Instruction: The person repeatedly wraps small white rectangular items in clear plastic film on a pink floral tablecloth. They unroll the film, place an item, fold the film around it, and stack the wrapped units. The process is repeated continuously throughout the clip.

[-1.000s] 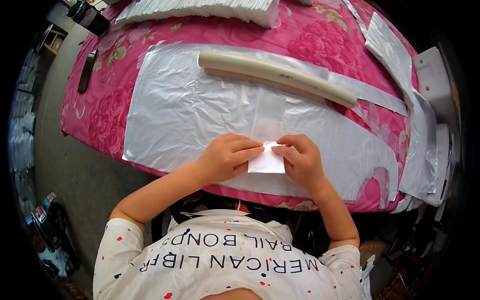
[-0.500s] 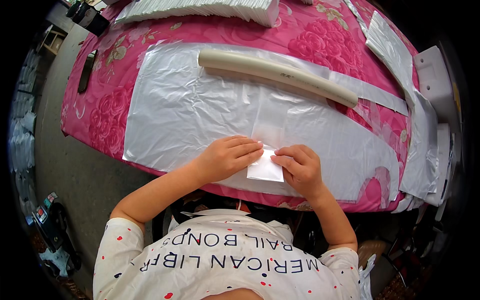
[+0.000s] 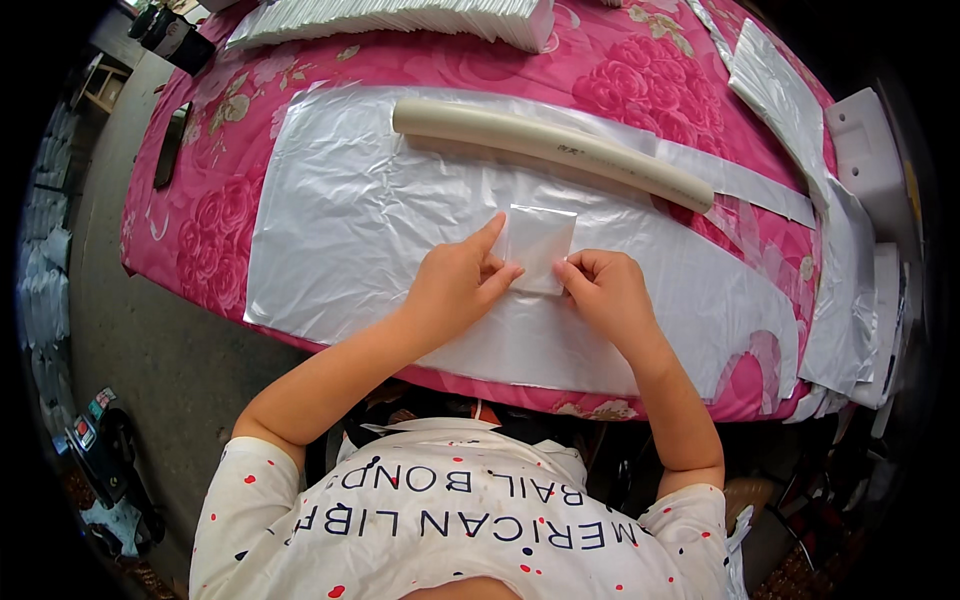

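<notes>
A small folded rectangle of clear plastic film (image 3: 541,240) lies over a large stack of whitish plastic sheets (image 3: 340,220) on the table. My left hand (image 3: 460,280) pinches the film's near left corner between thumb and a bent finger, while its index finger points away along the film's left edge. At the near right corner, my right hand (image 3: 607,290) grips the film between thumb and index finger. Beyond the film, a long cream plastic pipe (image 3: 550,148) rests across the sheets.
A pink flowered cloth (image 3: 225,215) covers the table. At the far edge lies a thick stack of folded plastic (image 3: 400,22). A dark phone (image 3: 172,145) and a black cup (image 3: 172,38) are at the left. More plastic sheeting (image 3: 790,110) and a white foam box (image 3: 868,150) are at the right.
Both hands have moved away from me along the sheets. The folded film, earlier near the table's front edge, now lies farther off toward the pipe. My left fingers went from flat to pinching.
</notes>
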The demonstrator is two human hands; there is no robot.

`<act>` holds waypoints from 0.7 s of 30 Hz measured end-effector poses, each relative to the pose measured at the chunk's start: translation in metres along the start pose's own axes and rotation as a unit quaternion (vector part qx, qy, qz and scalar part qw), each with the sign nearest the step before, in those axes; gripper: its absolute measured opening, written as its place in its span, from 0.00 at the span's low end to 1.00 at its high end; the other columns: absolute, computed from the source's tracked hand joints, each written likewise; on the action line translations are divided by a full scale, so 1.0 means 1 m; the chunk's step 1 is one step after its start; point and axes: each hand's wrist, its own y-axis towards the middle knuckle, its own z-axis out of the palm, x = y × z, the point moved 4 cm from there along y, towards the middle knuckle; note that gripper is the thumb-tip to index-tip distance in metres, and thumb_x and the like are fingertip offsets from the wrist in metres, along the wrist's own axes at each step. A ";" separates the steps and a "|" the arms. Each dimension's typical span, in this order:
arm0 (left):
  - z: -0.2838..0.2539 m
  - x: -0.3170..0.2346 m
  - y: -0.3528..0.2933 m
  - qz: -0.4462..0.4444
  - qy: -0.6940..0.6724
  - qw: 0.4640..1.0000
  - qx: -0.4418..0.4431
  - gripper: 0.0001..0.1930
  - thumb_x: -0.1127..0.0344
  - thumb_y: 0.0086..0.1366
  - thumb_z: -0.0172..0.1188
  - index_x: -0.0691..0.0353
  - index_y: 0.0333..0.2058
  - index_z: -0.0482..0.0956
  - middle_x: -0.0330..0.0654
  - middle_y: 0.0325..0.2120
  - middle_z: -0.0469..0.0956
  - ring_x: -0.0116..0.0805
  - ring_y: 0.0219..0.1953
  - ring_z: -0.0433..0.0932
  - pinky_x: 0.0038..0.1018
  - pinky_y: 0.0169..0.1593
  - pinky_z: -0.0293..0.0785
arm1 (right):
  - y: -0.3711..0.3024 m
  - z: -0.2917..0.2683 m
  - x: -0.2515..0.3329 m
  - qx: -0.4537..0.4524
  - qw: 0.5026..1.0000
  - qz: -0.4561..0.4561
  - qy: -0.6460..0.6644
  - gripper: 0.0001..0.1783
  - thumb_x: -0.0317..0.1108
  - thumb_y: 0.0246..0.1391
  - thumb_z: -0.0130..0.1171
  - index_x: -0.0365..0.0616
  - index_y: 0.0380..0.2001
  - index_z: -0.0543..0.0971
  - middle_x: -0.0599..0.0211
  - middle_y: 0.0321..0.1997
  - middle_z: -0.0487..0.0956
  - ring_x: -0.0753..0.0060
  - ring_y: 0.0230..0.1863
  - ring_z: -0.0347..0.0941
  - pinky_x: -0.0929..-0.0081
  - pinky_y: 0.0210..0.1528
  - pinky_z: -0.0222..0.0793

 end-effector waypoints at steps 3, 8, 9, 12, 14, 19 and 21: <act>-0.002 0.001 0.011 -0.028 -0.028 0.999 0.004 0.35 0.68 0.55 0.61 0.75 0.58 0.55 0.46 0.21 0.79 0.29 0.21 0.77 0.21 0.29 0.71 | 0.007 -0.002 0.000 0.046 0.995 0.085 0.023 0.15 0.38 0.53 0.55 0.34 0.24 0.79 0.70 0.17 0.75 0.83 0.18 0.71 0.82 0.21 0.63; -0.008 -0.001 0.015 -0.096 -0.047 0.993 0.041 0.38 0.69 0.54 0.63 0.74 0.59 0.53 0.47 0.30 0.78 0.28 0.25 0.78 0.20 0.31 0.72 | 0.011 -0.002 0.001 0.056 0.994 0.099 0.005 0.15 0.38 0.53 0.55 0.34 0.23 0.79 0.69 0.18 0.76 0.82 0.19 0.72 0.83 0.21 0.64; -0.010 -0.003 0.015 -0.054 -0.013 0.998 0.017 0.38 0.69 0.53 0.63 0.74 0.59 0.53 0.48 0.35 0.76 0.30 0.29 0.77 0.21 0.33 0.73 | 0.011 -0.003 0.001 0.056 0.993 0.103 0.000 0.15 0.38 0.52 0.55 0.34 0.23 0.79 0.69 0.18 0.76 0.82 0.19 0.72 0.83 0.21 0.64; -0.007 -0.010 0.010 0.117 0.115 0.985 -0.047 0.38 0.70 0.52 0.63 0.73 0.59 0.54 0.51 0.47 0.70 0.36 0.41 0.74 0.27 0.41 0.72 | 0.010 -0.001 0.002 0.042 0.994 0.103 -0.003 0.16 0.39 0.50 0.53 0.36 0.20 0.79 0.65 0.15 0.76 0.76 0.17 0.72 0.77 0.23 0.66; 0.007 -0.018 0.005 0.289 0.229 0.926 -0.076 0.38 0.69 0.52 0.63 0.72 0.59 0.54 0.52 0.54 0.64 0.43 0.51 0.69 0.32 0.49 0.70 | 0.011 -0.001 0.000 0.040 0.995 0.088 -0.005 0.16 0.39 0.50 0.53 0.36 0.20 0.79 0.64 0.15 0.76 0.75 0.17 0.72 0.76 0.24 0.66; 0.042 -0.018 0.009 0.223 0.285 0.932 -0.010 0.43 0.50 0.55 0.57 0.74 0.59 0.51 0.58 0.60 0.53 0.51 0.64 0.48 0.42 0.64 0.47 | 0.014 0.000 -0.003 0.035 0.997 0.068 -0.002 0.15 0.38 0.48 0.54 0.36 0.19 0.79 0.61 0.15 0.77 0.71 0.17 0.73 0.75 0.24 0.66; 0.048 -0.013 0.012 0.198 0.294 0.935 0.000 0.47 0.42 0.54 0.54 0.76 0.60 0.48 0.60 0.61 0.48 0.52 0.66 0.43 0.43 0.66 0.40 | 0.013 0.001 -0.003 0.021 0.996 0.081 -0.006 0.15 0.38 0.47 0.55 0.36 0.19 0.79 0.60 0.15 0.77 0.69 0.18 0.73 0.74 0.24 0.66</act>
